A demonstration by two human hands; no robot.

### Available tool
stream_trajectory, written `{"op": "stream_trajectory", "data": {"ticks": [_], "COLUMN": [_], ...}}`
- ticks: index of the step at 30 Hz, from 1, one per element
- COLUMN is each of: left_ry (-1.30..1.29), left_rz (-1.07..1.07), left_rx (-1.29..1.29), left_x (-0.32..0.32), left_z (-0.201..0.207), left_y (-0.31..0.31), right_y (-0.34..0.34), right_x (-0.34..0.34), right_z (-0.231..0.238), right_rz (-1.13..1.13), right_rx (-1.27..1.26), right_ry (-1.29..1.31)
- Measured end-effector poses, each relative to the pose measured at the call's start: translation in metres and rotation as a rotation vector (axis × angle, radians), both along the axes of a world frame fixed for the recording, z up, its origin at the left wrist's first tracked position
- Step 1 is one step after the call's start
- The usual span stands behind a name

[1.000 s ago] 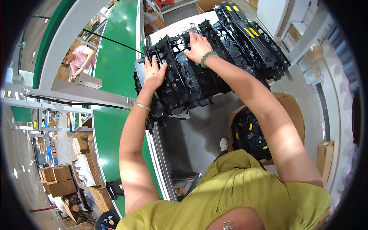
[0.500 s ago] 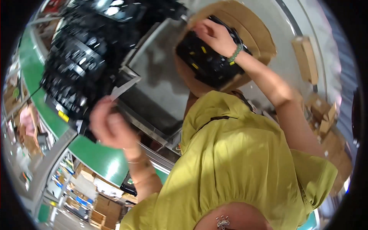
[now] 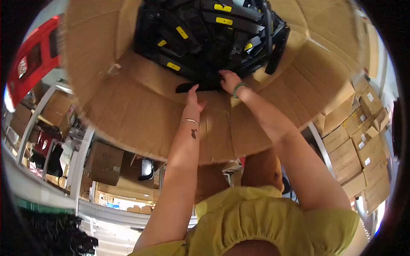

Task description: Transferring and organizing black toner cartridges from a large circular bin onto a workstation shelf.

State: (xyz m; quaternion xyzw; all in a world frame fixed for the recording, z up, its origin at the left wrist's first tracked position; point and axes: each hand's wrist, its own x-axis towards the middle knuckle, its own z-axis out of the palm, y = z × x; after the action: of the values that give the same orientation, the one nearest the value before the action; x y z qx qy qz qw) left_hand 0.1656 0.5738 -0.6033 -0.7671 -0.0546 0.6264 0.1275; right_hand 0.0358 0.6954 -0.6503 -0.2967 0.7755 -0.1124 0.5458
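Note:
Both my arms reach into a large cardboard box holding a pile of black plastic parts with yellow labels. At the near edge of that pile lies a long, dark plastic strip. My left hand is beside this strip, thumb apart from the fingers, its fingertips at the strip's near edge. To its right, my right hand has its fingers curled at the edge of a black plastic part; their tips are partly hidden among the dark pieces.
The box's flared cardboard wall surrounds the pile. Stacked cartons stand at the right, and a shelf with a carton at the left. A red panel is at the far left. Dark parts lie at the lower left.
My view has turned from the bench of black parts to the cardboard box, which now fills the upper picture. My left hand has moved from beside the bench into the box, next to my right.

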Motion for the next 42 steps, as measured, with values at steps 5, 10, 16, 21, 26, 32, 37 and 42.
{"op": "stream_trajectory", "data": {"ticks": [5, 10, 16, 21, 26, 32, 37, 42], "left_ry": [-0.531, -0.505, -0.43, 0.103, 0.622, 0.826, 0.67, 0.569], "left_rz": [-0.278, 0.03, -0.309, -0.2, -0.803, -0.64, -0.406, 0.353], "left_rx": [-0.239, -0.638, -0.726, -0.997, -0.849, -0.859, -0.727, -0.459], "left_x": [-0.024, -0.034, -0.013, -0.056, -0.202, -0.267, -0.247, -0.206], "left_z": [-0.093, -0.119, -0.103, -0.053, -0.057, -0.1, -0.055, -0.035], "left_y": [0.028, 0.068, 0.056, 0.037, 0.022, 0.076, 0.077, 0.048], "right_y": [-0.044, -0.021, -0.014, -0.013, 0.031, 0.07, 0.035, -0.034], "right_x": [0.034, 0.043, -0.007, -0.099, -0.188, -0.203, -0.192, -0.178], "right_z": [-0.062, -0.081, -0.032, 0.022, 0.008, -0.056, 0.005, 0.047], "right_rz": [-0.094, 0.017, -0.252, -0.647, -0.866, -0.906, -0.777, -0.358], "right_rx": [0.094, 0.139, 0.093, -0.347, -0.121, -0.247, -0.232, -0.289], "right_ry": [-0.111, -0.04, -0.134, 0.27, 0.398, -0.071, 0.067, 0.32]}}
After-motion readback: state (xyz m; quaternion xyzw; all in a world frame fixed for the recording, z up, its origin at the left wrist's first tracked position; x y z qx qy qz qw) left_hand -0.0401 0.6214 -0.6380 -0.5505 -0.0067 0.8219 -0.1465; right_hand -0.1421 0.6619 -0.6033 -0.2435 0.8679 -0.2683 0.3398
